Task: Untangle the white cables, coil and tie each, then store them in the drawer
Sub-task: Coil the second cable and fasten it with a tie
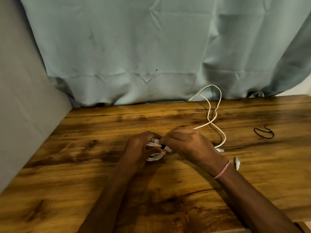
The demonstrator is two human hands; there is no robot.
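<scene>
Tying looks to be the step in hand. The left hand point(139, 147) has its grip clamped round the coiled white cable point(154, 157), and the right hand point(186, 143) pinches the black tie point(162, 146) at its waist. A second white cable point(217, 121) trails loose to the right of the grip (a spare black tie point(264, 132) lies farther right on the worktop point(84, 148)). The next move probably calls for snugging the tie without letting the coil spring open.

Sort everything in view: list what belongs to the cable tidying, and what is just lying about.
Belongs: coiled white cable, gripped by left hand and right hand; black tie round it; loose white cable on the table; black band, likely a spare tie.
Just there: teal cloth; grey panel; wrist bracelet.
</scene>
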